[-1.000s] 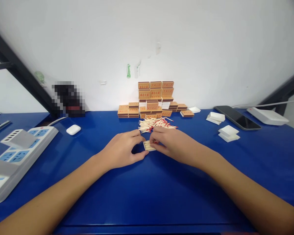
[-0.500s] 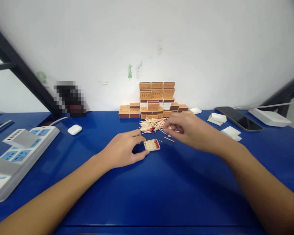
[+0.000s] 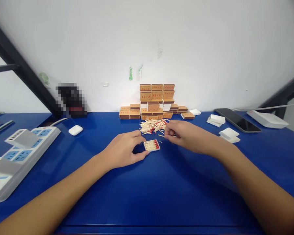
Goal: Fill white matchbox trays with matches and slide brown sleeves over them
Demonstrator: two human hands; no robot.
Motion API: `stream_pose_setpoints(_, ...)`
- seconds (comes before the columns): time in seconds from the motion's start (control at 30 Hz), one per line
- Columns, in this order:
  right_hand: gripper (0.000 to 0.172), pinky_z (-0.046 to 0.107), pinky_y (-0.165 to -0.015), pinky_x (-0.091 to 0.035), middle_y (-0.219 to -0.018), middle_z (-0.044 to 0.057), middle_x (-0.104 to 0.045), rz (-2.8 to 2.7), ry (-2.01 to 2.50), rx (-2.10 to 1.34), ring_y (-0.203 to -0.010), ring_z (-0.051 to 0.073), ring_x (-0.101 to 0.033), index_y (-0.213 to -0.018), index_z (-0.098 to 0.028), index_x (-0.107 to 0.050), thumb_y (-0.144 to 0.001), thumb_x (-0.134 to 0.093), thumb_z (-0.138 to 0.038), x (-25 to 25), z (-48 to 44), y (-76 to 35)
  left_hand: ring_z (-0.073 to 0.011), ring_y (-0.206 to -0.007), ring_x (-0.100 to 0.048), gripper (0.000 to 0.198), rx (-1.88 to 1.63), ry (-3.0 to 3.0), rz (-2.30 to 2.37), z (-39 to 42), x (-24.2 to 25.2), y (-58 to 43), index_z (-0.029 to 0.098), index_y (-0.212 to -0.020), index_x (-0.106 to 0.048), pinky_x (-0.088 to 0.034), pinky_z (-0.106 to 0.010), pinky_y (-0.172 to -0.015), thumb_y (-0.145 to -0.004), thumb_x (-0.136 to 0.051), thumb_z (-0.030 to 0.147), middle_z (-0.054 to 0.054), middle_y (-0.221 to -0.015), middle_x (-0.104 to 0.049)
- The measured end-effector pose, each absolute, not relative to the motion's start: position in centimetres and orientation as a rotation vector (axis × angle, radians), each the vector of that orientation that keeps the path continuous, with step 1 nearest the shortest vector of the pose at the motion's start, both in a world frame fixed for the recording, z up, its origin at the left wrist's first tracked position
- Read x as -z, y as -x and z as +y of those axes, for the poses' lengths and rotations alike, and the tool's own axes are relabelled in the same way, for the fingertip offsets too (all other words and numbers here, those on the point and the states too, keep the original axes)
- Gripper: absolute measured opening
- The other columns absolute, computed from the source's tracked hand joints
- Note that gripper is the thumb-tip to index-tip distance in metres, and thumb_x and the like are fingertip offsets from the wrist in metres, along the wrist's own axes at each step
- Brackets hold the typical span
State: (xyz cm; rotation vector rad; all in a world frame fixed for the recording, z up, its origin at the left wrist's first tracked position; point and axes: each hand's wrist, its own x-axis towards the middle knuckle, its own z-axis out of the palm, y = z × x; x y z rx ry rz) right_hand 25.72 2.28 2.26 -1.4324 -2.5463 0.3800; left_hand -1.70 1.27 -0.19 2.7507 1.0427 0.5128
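A small white matchbox tray (image 3: 155, 150) lies flat on the table, filled with red-tipped matches (image 3: 151, 145) lying side by side. My left hand (image 3: 127, 148) is closed on the tray's left end, thumb at the near corner and fingertips at the far one. Right of the tray, my right hand (image 3: 180, 135) is pinched low over the table, and a pale matchstick (image 3: 161, 135) sticks out to the left from its fingertips. A loose heap of matches (image 3: 150, 125) lies just beyond the tray, its right side partly covered by my right hand.
Orange matchboxes (image 3: 156, 95) are stacked against the wall behind the heap. Empty white trays (image 3: 229, 133) and a phone (image 3: 237, 120) lie to the right. At the left are a white earbud case (image 3: 75, 130) and a large power strip (image 3: 26, 163).
My right hand has moved slightly down and left, and its fingers have closed around a match. A matchbox behind it has come into view. My left hand stays at the tray.
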Motion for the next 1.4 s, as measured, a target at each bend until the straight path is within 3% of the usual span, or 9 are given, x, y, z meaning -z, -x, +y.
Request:
stream_pose_setpoints(0.2,0.013,0.031,-0.071,-0.041,-0.098,0.006,-0.067,-2.612,1.191,-0.335,-0.080,0.018,-0.060,-0.090,-0.021,-0.062,-0.101,-0.054,-0.020,-1.8,0.5,-22.9,-0.0158,-0.076,-0.064,0.030,-0.488,-2.756,1.030,1.3,0.3,1.6,0.018,-0.114,-0.074,-0.051,-0.030,-0.067,-0.096,-0.068,0.041,-0.003,-0.098,-0.067)
stream_pose_setpoints(0.33,0.018,0.030,-0.070,-0.042,-0.091,0.004,-0.068,-2.499,1.174,-0.368,-0.078,0.017,-0.060,-0.089,-0.021,-0.064,-0.102,-0.053,-0.027,-3.0,0.7,-23.6,-0.0149,-0.076,-0.064,0.030,-0.493,-2.744,1.042,1.3,0.2,1.6,0.019,-0.115,-0.074,-0.050,-0.030,-0.066,-0.096,-0.068,0.040,-0.002,-0.099,-0.067)
stream_pose_setpoints(0.47,0.018,0.032,-0.067,-0.041,-0.084,0.004,-0.069,-2.235,1.402,-0.090,-0.072,0.019,-0.060,-0.088,-0.022,-0.066,-0.097,-0.058,-0.035,-4.7,2.8,-27.7,-0.0154,-0.077,-0.065,0.030,-0.500,-2.750,1.050,1.3,0.3,1.6,0.020,-0.116,-0.074,-0.051,-0.031,-0.067,-0.096,-0.067,0.042,-0.002,-0.099,-0.068)
stream_pose_setpoints(0.67,0.021,0.037,-0.066,-0.042,-0.095,0.012,-0.076,-1.982,1.999,0.173,-0.083,0.028,-0.066,-0.092,-0.021,-0.072,-0.088,-0.062,-0.040,-2.8,6.9,-35.1,-0.0166,-0.078,-0.065,0.030,-0.493,-2.751,1.036,1.2,0.2,1.5,0.020,-0.114,-0.075,-0.050,-0.031,-0.065,-0.096,-0.066,0.041,-0.005,-0.100,-0.068)
stream_pose_setpoints(0.8,0.051,0.039,-0.065,-0.045,-0.100,0.017,-0.078,-1.873,2.197,0.081,-0.087,0.033,-0.070,-0.091,-0.021,-0.074,-0.087,-0.058,-0.069,-0.9,8.1,-35.1,-0.0159,-0.077,-0.065,0.031,-0.495,-2.746,1.048,1.2,0.1,1.6,0.020,-0.116,-0.075,-0.051,-0.031,-0.066,-0.097,-0.066,0.043,-0.005,-0.102,-0.069)
stream_pose_setpoints(0.87,0.061,0.040,-0.066,-0.045,-0.099,0.021,-0.077,-1.821,2.283,0.097,-0.089,0.036,-0.071,-0.091,-0.018,-0.075,-0.086,-0.056,-0.076,-0.4,8.4,-34.2,-0.0158,-0.077,-0.065,0.033,-0.492,-2.748,1.051,1.2,0.1,1.7,0.021,-0.119,-0.075,-0.052,-0.031,-0.066,-0.098,-0.065,0.045,-0.005,-0.103,-0.069)
stream_pose_setpoints(1.03,0.055,0.040,-0.062,-0.042,-0.096,0.027,-0.075,-1.810,2.346,0.082,-0.085,0.037,-0.070,-0.087,-0.011,-0.075,-0.087,-0.060,-0.065,-0.7,8.6,-33.0,-0.0167,-0.077,-0.065,0.043,-0.502,-2.740,1.080,1.3,-0.2,1.7,0.022,-0.128,-0.070,-0.051,-0.031,-0.065,-0.097,-0.066,0.051,-0.005,-0.105,-0.069)
stream_pose_setpoints(1.27,0.051,0.035,-0.059,-0.039,-0.083,0.012,-0.073,-1.941,2.003,-0.020,-0.073,0.028,-0.065,-0.080,-0.022,-0.066,-0.080,-0.064,-0.073,-3.1,4.3,-28.0,-0.0200,-0.086,-0.066,0.048,-0.780,-2.699,1.206,1.2,-0.3,1.6,0.021,-0.133,-0.065,-0.055,-0.035,-0.075,-0.098,-0.065,0.054,-0.005,-0.105,-0.070)
stream_pose_setpoints(1.4,0.041,0.034,-0.062,-0.040,-0.085,0.006,-0.071,-2.124,1.664,-0.143,-0.074,0.023,-0.063,-0.077,-0.024,-0.058,-0.080,-0.069,-0.063,-2.7,0.7,-22.5,-0.0230,-0.094,-0.067,0.052,-0.893,-2.700,1.169,1.3,-0.1,1.7,0.020,-0.136,-0.063,-0.057,-0.037,-0.080,-0.094,-0.071,0.049,-0.007,-0.110,-0.071)
